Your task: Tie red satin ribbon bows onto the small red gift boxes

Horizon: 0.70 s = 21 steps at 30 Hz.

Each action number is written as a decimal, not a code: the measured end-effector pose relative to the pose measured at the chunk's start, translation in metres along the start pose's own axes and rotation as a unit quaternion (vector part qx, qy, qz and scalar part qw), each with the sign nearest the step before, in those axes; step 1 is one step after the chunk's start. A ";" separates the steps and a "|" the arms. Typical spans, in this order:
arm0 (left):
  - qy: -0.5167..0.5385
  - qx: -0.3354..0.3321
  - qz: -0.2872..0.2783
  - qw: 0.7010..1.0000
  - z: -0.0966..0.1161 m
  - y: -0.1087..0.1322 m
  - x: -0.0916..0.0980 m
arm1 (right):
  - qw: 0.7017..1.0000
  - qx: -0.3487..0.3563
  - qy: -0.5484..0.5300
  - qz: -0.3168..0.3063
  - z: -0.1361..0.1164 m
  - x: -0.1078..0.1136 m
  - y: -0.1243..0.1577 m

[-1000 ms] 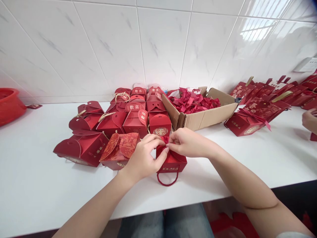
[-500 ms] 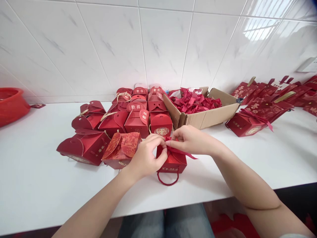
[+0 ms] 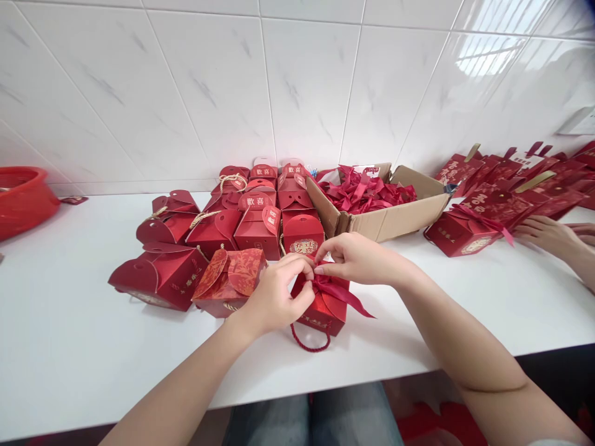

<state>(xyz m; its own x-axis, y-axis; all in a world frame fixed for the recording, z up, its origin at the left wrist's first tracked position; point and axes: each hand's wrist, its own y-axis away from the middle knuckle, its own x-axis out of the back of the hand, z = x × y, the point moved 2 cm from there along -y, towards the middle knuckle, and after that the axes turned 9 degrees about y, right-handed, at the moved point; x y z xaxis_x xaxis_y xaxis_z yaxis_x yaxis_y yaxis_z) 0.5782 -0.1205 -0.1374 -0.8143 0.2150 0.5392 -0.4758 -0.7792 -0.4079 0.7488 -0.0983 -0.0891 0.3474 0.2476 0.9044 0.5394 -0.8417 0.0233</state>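
A small red gift box (image 3: 325, 313) stands on the white table in front of me, its dark red rope handle (image 3: 310, 348) drooping toward the near edge. Across its top lies a crimson ribbon (image 3: 341, 292), one tail hanging over the right side. My left hand (image 3: 284, 288) is closed, thumb and fingers pinching the ribbon at the box top. Fingertips of my right hand (image 3: 351, 257) also pinch the ribbon, close to the left ones. The knot area is partly hidden behind my fingers. An orange-patterned box (image 3: 227, 282) sits just left of my left hand.
Several red gift boxes (image 3: 255, 229) stand grouped behind. A cardboard box (image 3: 395, 222) holds crimson ribbons (image 3: 367, 192). More red boxes and bags (image 3: 493, 204) stand at right, beside another person's hands (image 3: 548, 235). A red basin (image 3: 25, 204) is at far left.
The gift box has turned slightly and its near side has shifted left. The ribbon tail now hangs lower and wider. Another person's hands have appeared at the right.
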 end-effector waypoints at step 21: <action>-0.045 -0.056 0.090 0.993 -0.002 0.001 0.001 | 0.986 0.001 0.101 -0.130 0.003 0.003 0.007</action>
<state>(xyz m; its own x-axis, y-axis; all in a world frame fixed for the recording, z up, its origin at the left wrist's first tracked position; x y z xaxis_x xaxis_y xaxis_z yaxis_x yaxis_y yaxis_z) 0.5762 -0.1202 -0.1384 -0.8590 0.0207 0.5116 -0.3632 -0.7290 -0.5803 0.7564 -0.1020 -0.0874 0.0371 0.3542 0.9344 0.5910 -0.7618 0.2653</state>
